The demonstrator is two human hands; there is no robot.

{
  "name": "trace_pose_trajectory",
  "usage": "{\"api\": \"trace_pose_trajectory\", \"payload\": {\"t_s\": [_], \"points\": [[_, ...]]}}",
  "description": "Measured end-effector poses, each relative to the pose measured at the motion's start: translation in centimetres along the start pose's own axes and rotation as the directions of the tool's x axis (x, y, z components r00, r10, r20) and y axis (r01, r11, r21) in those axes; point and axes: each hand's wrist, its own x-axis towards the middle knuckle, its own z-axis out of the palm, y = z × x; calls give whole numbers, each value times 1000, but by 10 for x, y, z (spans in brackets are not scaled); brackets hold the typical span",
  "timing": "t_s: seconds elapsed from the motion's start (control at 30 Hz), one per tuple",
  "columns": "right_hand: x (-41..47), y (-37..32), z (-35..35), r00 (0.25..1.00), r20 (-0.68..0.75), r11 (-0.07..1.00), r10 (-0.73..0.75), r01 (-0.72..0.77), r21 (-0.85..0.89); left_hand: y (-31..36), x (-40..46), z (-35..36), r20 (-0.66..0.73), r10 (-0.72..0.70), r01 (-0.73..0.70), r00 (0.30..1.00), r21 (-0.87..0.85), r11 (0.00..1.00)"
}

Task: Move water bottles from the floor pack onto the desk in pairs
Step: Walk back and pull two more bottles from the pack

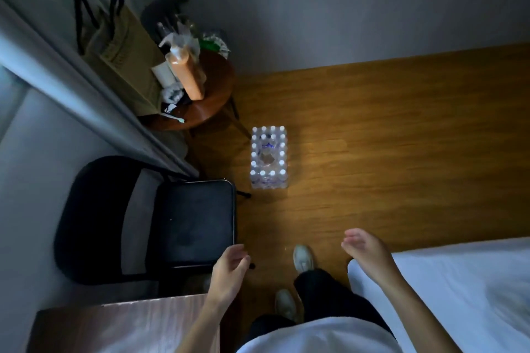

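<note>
Bottles (269,157) stand shrink-wrapped on the floor, well ahead of empty left hand (229,269) and right hand (365,248), fingers loosely open; likely heavy, slick, best gripped by necks.

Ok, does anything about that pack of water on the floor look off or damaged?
The pack of water bottles stands upright on the wooden floor, but the caps show a gap in the middle, as if bottles are missing there. No spill shows around it.
</note>
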Motion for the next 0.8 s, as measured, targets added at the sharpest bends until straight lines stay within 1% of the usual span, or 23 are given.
{"api": "trace_pose_trajectory", "payload": {"t_s": [0.1,0.2,0.3,0.57,0.67,0.8], "points": [[37,-22,4,1000,17,1000,-10,10,-22,19,37,-1,15,-16,16,1000,5,1000],[78,-46,6,1000,14,1000,-18,18,-8,42,73,0,-4,-32,32,999,-12,999],[118,-72,6,998,51,999,-23,24,-33,69,108,0,-30,-45,45,999,-10,999],[225,-135,2,993,114,997,31,-23,-77,135,201,-8,-63,-93,92,994,-13,996],[260,-155,8,990,121,995,65,-55,-86,150,240,-11,-41,-114,114,993,-4,993],[303,-177,19,990,119,995,82,-73,-74,164,298,-16,14,-182,182,983,4,983]]}}
